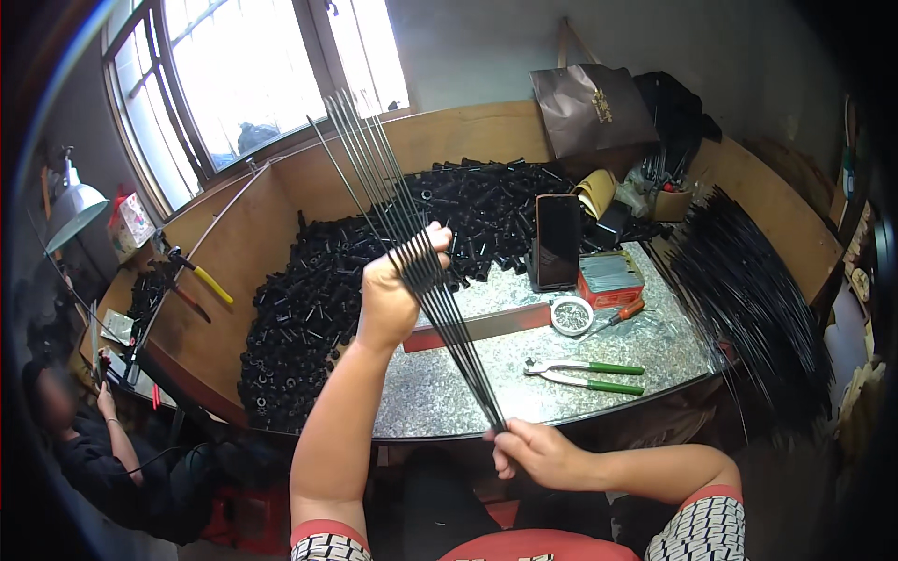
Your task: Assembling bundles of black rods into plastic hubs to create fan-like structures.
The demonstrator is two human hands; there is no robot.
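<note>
A bundle of long, thin dark rods (460, 338) slants across the middle of the view, fanned out at its upper end toward the window. Partway up, my left hand (388, 297) is closed on the rods, which spread over its fingers. My right hand (543, 456) pinches their lower ends together just off the table's front edge. Below the bundle, a long red-and-grey bar-shaped piece (510, 323) lies on the speckled tabletop (421, 397). Green-handled pincers (585, 377) rest to the right of the rods.
Black tubular parts (309, 323) are heaped at left and back. Behind the pincers are a white tub of small metal bits (572, 316), an orange-handled screwdriver (629, 310), a red tin (610, 280) and an upright phone (557, 241). More rods (758, 299) lie right. Another person (122, 467) works at far left.
</note>
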